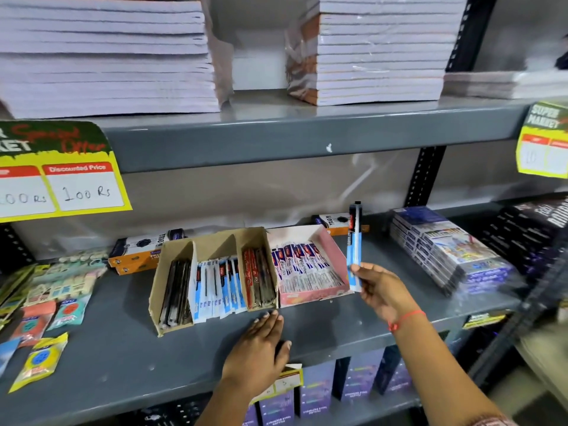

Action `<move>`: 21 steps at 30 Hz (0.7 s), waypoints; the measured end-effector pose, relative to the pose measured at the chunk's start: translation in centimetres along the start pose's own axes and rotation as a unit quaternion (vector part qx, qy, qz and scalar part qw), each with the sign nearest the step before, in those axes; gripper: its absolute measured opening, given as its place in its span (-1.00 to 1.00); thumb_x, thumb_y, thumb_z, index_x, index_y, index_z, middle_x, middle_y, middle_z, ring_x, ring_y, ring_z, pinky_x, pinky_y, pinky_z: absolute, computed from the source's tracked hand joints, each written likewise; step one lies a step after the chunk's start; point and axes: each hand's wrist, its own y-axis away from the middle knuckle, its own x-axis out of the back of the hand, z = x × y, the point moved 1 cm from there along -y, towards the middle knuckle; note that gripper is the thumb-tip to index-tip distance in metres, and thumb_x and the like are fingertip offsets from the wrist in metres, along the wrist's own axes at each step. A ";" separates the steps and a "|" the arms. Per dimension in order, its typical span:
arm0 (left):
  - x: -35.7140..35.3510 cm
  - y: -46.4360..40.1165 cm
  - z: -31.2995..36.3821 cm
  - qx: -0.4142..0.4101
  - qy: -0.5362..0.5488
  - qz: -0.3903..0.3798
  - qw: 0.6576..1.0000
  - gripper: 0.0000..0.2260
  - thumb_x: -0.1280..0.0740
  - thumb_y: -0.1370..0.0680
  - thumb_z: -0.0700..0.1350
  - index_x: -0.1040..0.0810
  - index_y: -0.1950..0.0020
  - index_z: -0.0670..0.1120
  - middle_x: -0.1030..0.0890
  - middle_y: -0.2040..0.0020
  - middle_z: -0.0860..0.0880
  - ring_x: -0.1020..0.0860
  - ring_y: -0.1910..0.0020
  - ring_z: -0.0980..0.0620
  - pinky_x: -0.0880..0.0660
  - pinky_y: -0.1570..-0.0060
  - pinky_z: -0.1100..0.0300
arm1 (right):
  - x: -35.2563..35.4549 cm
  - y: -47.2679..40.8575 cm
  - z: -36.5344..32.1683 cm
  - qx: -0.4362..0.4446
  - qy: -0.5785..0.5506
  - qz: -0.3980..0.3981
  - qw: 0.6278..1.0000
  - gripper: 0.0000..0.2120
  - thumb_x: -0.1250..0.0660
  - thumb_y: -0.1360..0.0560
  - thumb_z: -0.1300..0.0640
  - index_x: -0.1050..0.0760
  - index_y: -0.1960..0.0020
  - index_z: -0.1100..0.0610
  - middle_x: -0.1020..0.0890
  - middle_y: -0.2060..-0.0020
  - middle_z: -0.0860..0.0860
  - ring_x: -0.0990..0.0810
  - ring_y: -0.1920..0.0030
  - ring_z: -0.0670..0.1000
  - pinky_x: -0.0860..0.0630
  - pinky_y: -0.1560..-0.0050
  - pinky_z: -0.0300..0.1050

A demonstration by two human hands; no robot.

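My right hand [381, 290] pinches the lower end of a blue-and-white pen packet [354, 244] and holds it upright above the grey shelf [123, 348], just right of the pink box. My left hand [261, 342] lies flat, fingers straight, on the shelf in front of a brown cardboard box [172, 253] with three compartments of packets: dark ones left, blue-and-white ones [216, 287] in the middle, red ones right. A pink box [330, 250] beside it holds more flat pen packets.
Orange-and-black boxes [135, 256] lie behind the cardboard box. Sachets and eraser packs [46, 302] fill the shelf's left, wrapped blue packs [445, 247] and dark books [528, 232] its right. Paper stacks [381, 50] sit on the upper shelf. Yellow price tags [61, 176] hang from its edge.
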 end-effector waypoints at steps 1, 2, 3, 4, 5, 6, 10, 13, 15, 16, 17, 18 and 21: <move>0.0 0.0 0.0 0.005 -0.003 -0.004 1.000 -0.40 0.22 -0.54 0.24 0.06 -0.50 -0.06 0.03 -0.53 0.01 0.10 -0.49 0.08 0.24 -0.38 0.24 | -0.4 0.4 0.2 0.000 -0.002 -0.012 1.000 -0.86 -0.31 -0.47 0.36 -0.54 0.21 0.19 -0.63 0.58 -0.06 -0.50 0.61 -0.19 -0.41 0.58 -0.44; 0.0 0.0 0.0 0.007 -0.003 -0.002 1.000 -0.46 0.13 -0.59 0.18 0.06 -0.50 -0.06 0.03 -0.53 0.00 0.10 -0.49 0.08 0.23 -0.40 0.23 | -0.8 0.7 0.3 -0.001 -0.004 -0.025 1.000 -0.86 -0.30 -0.48 0.37 -0.54 0.21 0.20 -0.64 0.58 -0.04 -0.52 0.61 -0.19 -0.43 0.57 -0.44; 0.0 0.1 0.0 0.004 0.000 0.000 1.000 -0.48 0.10 -0.61 0.15 0.05 -0.50 -0.06 0.03 -0.53 0.00 0.10 -0.49 0.07 0.21 -0.40 0.22 | -1.1 1.2 0.2 -0.001 -0.004 -0.036 0.999 -0.85 -0.29 -0.49 0.38 -0.53 0.21 0.21 -0.65 0.57 -0.03 -0.54 0.60 -0.18 -0.45 0.57 -0.43; -0.1 0.0 -0.1 0.001 0.000 0.003 1.000 -0.48 0.10 -0.61 0.15 0.05 -0.50 -0.06 0.02 -0.53 0.00 0.09 -0.49 0.07 0.21 -0.41 0.22 | -1.4 1.6 0.2 -0.001 -0.001 -0.045 0.999 -0.85 -0.28 -0.49 0.39 -0.52 0.21 0.23 -0.65 0.57 -0.02 -0.57 0.60 -0.18 -0.47 0.56 -0.43; -0.2 -0.1 -0.2 -0.003 -0.005 0.003 1.000 -0.45 0.14 -0.59 0.19 0.04 -0.50 -0.06 0.01 -0.53 0.00 0.09 -0.49 0.07 0.20 -0.40 0.22 | -1.6 2.0 0.2 -0.002 0.001 -0.054 0.999 -0.85 -0.27 -0.50 0.40 -0.52 0.21 0.24 -0.66 0.56 -0.02 -0.58 0.59 -0.17 -0.49 0.55 -0.42; -0.3 -0.1 -0.2 -0.008 -0.005 0.004 1.000 -0.37 0.24 -0.54 0.27 0.03 -0.50 -0.06 0.01 -0.53 -0.01 0.08 -0.49 0.07 0.21 -0.40 0.22 | -1.8 2.2 0.2 -0.001 0.004 -0.058 0.998 -0.84 -0.26 -0.50 0.40 -0.51 0.21 0.24 -0.66 0.55 -0.01 -0.60 0.58 -0.16 -0.50 0.54 -0.41; -0.3 0.0 -0.3 -0.014 -0.012 0.015 1.000 -0.24 0.37 -0.44 0.34 0.01 -0.50 -0.07 -0.01 -0.53 -0.02 0.06 -0.49 0.05 0.21 -0.38 0.24 | -2.4 2.8 0.1 0.000 0.010 -0.059 0.998 -0.82 -0.29 -0.49 0.39 -0.53 0.25 0.21 -0.68 0.52 -0.02 -0.63 0.53 -0.14 -0.53 0.50 -0.40; 0.2 0.1 -0.1 -0.010 0.001 0.015 1.000 -0.49 0.07 -0.62 0.13 0.01 -0.50 -0.08 -0.01 -0.53 -0.03 0.06 -0.50 0.04 0.16 -0.41 0.21 | -2.9 3.1 0.4 -0.002 0.019 -0.051 0.999 -0.82 -0.34 -0.46 0.37 -0.56 0.26 0.17 -0.69 0.49 -0.03 -0.63 0.50 -0.14 -0.54 0.46 -0.39; 0.5 0.3 -0.1 -0.011 -0.001 0.014 1.000 -0.50 0.05 -0.62 0.11 0.00 -0.50 -0.08 -0.03 -0.53 -0.02 0.04 -0.50 0.04 0.14 -0.42 0.21 | -3.4 3.1 0.6 -0.005 0.031 -0.047 0.998 -0.85 -0.36 -0.45 0.36 -0.57 0.25 0.16 -0.70 0.47 -0.03 -0.62 0.48 -0.14 -0.54 0.44 -0.37; 0.6 0.6 -0.3 -0.011 -0.002 0.017 1.000 -0.51 0.05 -0.62 0.11 -0.01 -0.50 -0.08 -0.04 -0.53 -0.02 0.03 -0.49 0.05 0.14 -0.42 0.22 | -3.8 3.1 0.7 -0.006 0.043 -0.047 0.998 -0.86 -0.37 -0.44 0.35 -0.57 0.23 0.16 -0.70 0.47 -0.03 -0.62 0.48 -0.13 -0.54 0.44 -0.37; 0.7 0.8 -0.5 -0.012 -0.006 0.019 1.000 -0.52 0.05 -0.63 0.10 -0.02 -0.50 -0.08 -0.05 -0.53 -0.01 0.02 -0.49 0.06 0.14 -0.42 0.23 | -4.3 3.2 0.7 -0.006 0.059 -0.047 0.997 -0.86 -0.38 -0.44 0.36 -0.56 0.23 0.15 -0.69 0.47 -0.04 -0.60 0.48 -0.14 -0.53 0.45 -0.37; 0.8 1.2 -0.8 -0.012 -0.011 0.024 1.000 -0.53 0.06 -0.63 0.08 -0.02 -0.50 -0.08 -0.06 -0.53 -0.01 0.01 -0.49 0.07 0.14 -0.42 0.24 | -4.9 3.3 0.8 -0.004 0.077 -0.052 0.996 -0.84 -0.37 -0.44 0.36 -0.56 0.24 0.14 -0.69 0.49 -0.05 -0.59 0.50 -0.15 -0.51 0.47 -0.38; 1.2 2.5 -1.8 -0.014 -0.006 0.032 0.999 -0.54 0.06 -0.64 0.06 -0.03 -0.50 -0.08 -0.07 -0.53 0.00 -0.01 -0.49 0.09 0.14 -0.42 0.25 | -7.6 3.8 1.1 0.000 0.123 -0.075 0.990 -0.78 -0.36 -0.43 0.42 -0.52 0.25 0.13 -0.66 0.49 -0.04 -0.58 0.54 -0.17 -0.48 0.53 -0.41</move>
